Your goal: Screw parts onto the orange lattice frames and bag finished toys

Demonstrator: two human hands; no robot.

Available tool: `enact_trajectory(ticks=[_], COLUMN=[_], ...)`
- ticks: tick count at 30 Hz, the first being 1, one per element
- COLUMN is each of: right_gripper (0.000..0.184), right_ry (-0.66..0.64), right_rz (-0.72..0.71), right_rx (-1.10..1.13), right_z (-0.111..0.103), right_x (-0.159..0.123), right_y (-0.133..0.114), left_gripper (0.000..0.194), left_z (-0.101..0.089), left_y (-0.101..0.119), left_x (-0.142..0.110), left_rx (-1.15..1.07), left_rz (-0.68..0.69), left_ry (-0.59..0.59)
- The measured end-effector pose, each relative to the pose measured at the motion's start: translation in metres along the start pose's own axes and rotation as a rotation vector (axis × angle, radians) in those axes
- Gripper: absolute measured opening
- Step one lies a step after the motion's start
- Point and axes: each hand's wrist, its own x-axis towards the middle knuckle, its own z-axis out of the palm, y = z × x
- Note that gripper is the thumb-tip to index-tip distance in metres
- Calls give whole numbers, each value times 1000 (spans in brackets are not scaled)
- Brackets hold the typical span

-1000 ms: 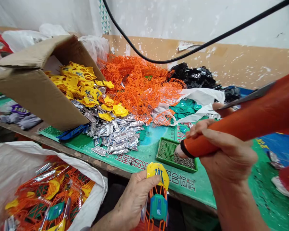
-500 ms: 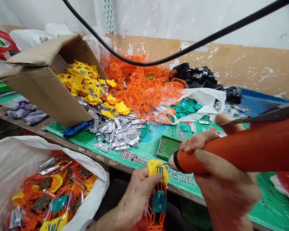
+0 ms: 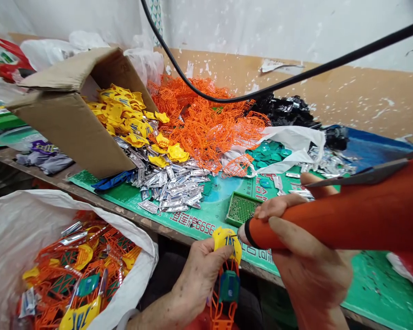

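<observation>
My left hand (image 3: 198,279) pinches a toy car body (image 3: 229,286) made of an orange lattice frame, a green piece and a yellow front with blue markings. The body is held tilted in front of the table's near edge. Wrapped around an orange electric screwdriver (image 3: 330,217), my right hand (image 3: 306,256) points the thin bit at the yellow front. The bit's tip is at the yellow piece; whether a screw sits under it is too small to tell. A green perforated tray (image 3: 242,210) of tiny screws lies just behind the tool's nose.
A tipped cardboard box (image 3: 72,128) spills yellow parts (image 3: 124,112) beside silver strips (image 3: 172,188). Behind are orange lattice frames (image 3: 206,119), green pieces (image 3: 268,153) and black parts (image 3: 285,110). A white sack (image 3: 144,247) of assembled bodies stands lower left. A black cable (image 3: 206,97) hangs across.
The screwdriver has shifted slightly left, its nose closer to the yellow front. The hanging cable has swung, and the whole view has moved a little. My left hand keeps its grip.
</observation>
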Motion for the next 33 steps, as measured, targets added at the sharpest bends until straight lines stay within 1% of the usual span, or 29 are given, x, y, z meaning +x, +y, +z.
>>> enact_trajectory(ticks=[3, 9, 13, 16, 21, 23, 27, 33], right_gripper=[51, 55, 57, 57, 54, 48, 22, 11], right_ry=[-18, -19, -19, -25, -20, -17, -50, -109], right_rz=[-3, 6, 10, 11, 7, -13, -53, -40], right_rx=[-17, -41, -21, -49, -60, -90, -174, -165], right_z=[-2, -3, -2, -2, 0, -1, -7, -11], right_x=[-2, -2, -2, -2, -2, -2, -4, -6], right_y=[1, 1, 1, 1, 3, 5, 12, 19], left_gripper=[41, 39, 41, 41, 42, 41, 38, 32], left_z=[-2, -1, 3, 4, 4, 3, 2, -1], left_y=[-4, -4, 2, 4, 3, 1, -2, -2], left_x=[3, 2, -3, -5, -4, -4, -4, -5], left_rx=[-22, -74, -80, -79, -114, -101, -93, -123], left_rz=[-2, -17, -19, -34, -43, -36, -22, -17], left_ry=[-11, -36, -21, 4, -2, -11, -34, -86])
